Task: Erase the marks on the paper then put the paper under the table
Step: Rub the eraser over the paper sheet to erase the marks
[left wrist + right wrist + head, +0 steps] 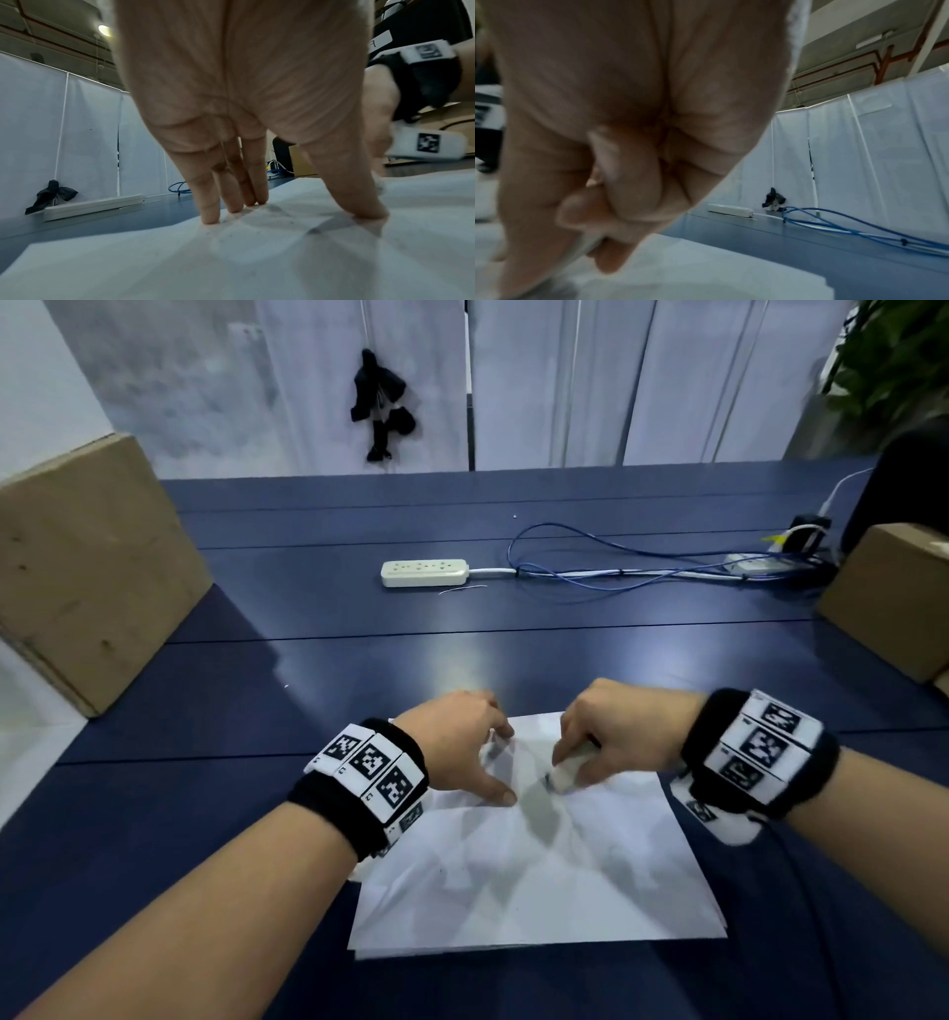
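Creased white paper sheet (539, 880) flat on dark blue tabletop (308, 670); left hand (462, 742) pressing it with spread fingertips, right hand (616, 726) pinching white block eraser (567, 770)

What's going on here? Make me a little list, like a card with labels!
Left hand: fingertips press down on the paper, holding it flat
Right hand: grips a white eraser, its tip on the paper
Paper: creased, lying on the blue table, not yet put under it
Marks: faint grey smudges near the left fingers
Farther back: power strip, blue cable
Sides: cardboard boxes
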`<action>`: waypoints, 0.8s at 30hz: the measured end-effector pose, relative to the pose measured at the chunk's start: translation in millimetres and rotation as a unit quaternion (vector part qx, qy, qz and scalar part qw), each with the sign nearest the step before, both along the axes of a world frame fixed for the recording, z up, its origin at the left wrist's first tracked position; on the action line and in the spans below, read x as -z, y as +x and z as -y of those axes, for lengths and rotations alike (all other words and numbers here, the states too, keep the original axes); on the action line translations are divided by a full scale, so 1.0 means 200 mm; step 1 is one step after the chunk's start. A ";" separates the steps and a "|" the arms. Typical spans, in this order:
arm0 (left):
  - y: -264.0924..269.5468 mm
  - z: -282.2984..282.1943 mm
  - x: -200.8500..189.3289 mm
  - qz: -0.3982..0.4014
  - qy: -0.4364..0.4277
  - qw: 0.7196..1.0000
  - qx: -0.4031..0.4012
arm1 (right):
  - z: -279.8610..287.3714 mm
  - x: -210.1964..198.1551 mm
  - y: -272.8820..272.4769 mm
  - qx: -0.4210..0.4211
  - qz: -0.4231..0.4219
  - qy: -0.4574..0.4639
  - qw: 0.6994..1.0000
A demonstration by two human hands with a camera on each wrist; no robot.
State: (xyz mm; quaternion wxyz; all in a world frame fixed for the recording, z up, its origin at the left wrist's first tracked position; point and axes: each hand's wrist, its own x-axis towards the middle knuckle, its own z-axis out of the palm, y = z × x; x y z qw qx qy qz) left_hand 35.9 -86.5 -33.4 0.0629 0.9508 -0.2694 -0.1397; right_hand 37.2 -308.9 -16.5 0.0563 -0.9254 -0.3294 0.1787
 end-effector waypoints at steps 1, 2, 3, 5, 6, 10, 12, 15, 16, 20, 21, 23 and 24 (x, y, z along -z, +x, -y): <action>0.00 0.00 0.00 0.001 0.000 1.000 0.000 | -0.01 0.00 0.06 0.014 0.028 -0.005 0.999; -0.01 0.00 0.00 0.001 0.002 1.000 0.002 | -0.01 -0.01 0.11 0.032 0.052 -0.007 0.998; -0.01 -0.01 0.00 0.000 0.006 1.000 0.003 | -0.01 -0.01 0.15 0.052 0.064 -0.004 0.997; -0.01 -0.01 0.00 0.000 0.019 1.000 0.008 | 0.00 0.02 0.19 0.064 0.079 0.004 0.995; -0.01 0.00 0.00 0.000 0.025 1.000 0.011 | 0.01 0.03 0.17 0.048 0.085 0.010 0.995; 0.00 0.00 0.01 0.007 0.031 0.999 0.020 | 0.02 0.04 -0.02 -0.034 -0.004 0.019 0.999; 0.00 0.00 0.01 0.008 0.032 0.999 0.020 | 0.02 0.04 -0.02 -0.035 -0.021 0.008 0.999; 0.00 0.00 0.01 0.009 0.037 0.999 0.014 | -0.02 0.02 0.11 -0.005 0.059 -0.017 0.998; 0.00 0.00 0.01 0.007 0.038 0.999 0.011 | -0.03 0.01 0.15 0.013 0.074 -0.021 0.997; 0.00 0.00 0.01 0.006 0.038 0.999 0.007 | -0.02 0.03 0.13 0.017 0.069 -0.011 0.997; 0.00 0.00 0.01 0.005 0.037 0.999 0.008 | 0.00 0.03 0.08 -0.003 0.042 -0.006 0.999; 0.01 0.00 0.02 0.003 0.039 0.999 0.006 | -0.01 0.02 -0.02 -0.042 -0.034 0.002 0.999; 0.01 0.00 0.01 0.000 0.039 0.999 0.004 | -0.01 0.01 -0.04 -0.049 -0.051 0.000 0.997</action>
